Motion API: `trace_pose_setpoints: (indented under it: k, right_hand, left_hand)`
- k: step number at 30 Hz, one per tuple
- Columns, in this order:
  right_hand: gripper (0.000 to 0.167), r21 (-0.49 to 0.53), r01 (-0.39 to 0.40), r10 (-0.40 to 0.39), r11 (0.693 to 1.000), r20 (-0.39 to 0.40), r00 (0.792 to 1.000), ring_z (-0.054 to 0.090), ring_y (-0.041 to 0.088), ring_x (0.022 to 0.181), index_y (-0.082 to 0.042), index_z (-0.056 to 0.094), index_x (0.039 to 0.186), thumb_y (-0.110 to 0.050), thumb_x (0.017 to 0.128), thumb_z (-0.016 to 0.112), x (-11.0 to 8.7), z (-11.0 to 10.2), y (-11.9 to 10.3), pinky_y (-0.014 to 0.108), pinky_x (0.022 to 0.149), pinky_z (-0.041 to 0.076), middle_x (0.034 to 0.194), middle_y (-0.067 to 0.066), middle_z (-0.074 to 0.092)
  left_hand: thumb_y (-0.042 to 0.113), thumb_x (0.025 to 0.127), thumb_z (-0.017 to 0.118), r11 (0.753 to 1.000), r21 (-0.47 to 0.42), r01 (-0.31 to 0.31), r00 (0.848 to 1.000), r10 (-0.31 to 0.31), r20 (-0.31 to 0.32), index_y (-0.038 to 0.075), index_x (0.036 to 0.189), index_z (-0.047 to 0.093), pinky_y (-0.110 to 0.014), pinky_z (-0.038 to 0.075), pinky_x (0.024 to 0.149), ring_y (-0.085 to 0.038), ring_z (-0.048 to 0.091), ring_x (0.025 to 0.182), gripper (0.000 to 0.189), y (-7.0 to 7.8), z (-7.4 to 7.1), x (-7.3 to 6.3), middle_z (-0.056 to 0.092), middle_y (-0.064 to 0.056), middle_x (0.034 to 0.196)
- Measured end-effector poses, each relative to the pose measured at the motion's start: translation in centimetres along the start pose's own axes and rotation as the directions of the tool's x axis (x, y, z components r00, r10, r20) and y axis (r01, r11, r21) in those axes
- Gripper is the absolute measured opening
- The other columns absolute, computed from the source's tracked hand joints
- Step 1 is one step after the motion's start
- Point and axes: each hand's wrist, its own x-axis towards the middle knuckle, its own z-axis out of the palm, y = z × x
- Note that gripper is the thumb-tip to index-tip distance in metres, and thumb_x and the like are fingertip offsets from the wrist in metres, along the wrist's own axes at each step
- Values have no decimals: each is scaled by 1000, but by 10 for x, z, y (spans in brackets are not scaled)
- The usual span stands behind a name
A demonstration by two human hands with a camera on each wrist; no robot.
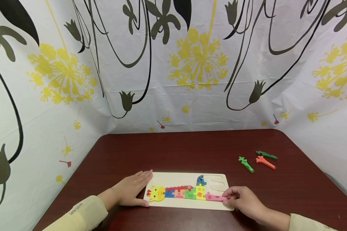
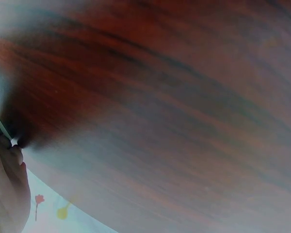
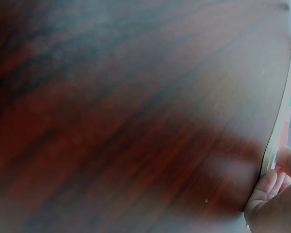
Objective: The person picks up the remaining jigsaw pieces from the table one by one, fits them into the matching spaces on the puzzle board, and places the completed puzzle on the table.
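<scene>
A pale wooden puzzle board (image 1: 173, 179) lies on the table in the head view. In it a giraffe is laid out, with a yellow head (image 1: 156, 193), coloured body pieces and a blue piece (image 1: 201, 180) at the upper right. My left hand (image 1: 134, 188) rests against the board's left edge, fingers extended. At the lower right, my right hand (image 1: 245, 200) pinches the outer end of a long pink puzzle piece (image 1: 215, 197), which lies in line with the yellow body piece. The right wrist view shows the curled fingers (image 3: 267, 187) at the board's edge.
Two green puzzle pieces (image 1: 245, 164) and an orange-red puzzle piece (image 1: 266, 162) lie loose at the right, beyond the board. Bare slots (image 1: 217, 182) show in the board's upper right. A patterned curtain (image 1: 167, 109) borders the dark red table (image 1: 150, 150).
</scene>
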Motion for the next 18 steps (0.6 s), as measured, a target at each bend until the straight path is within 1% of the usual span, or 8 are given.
trace_pose_setpoints:
  k: [7,18]
  right_hand:
    - [19,-18,3,-3,1000,-12,1000,51,14,59,-2,70,92,-9,77,80,1,1,-1,26,48,46,71,2,57]
    - [18,-32,6,-6,999,-7,1000,51,15,62,-2,71,91,-8,76,81,2,0,0,25,49,45,72,1,56]
  left_hand:
    - [78,87,33,1000,11,-4,1000,4,-4,2,154,21,-44,24,114,-25,23,144,102,-1,1,0,20,-13,159]
    - [78,87,34,1000,-7,5,1000,-5,4,2,154,21,-44,24,114,-25,23,144,102,1,0,-1,19,-13,160]
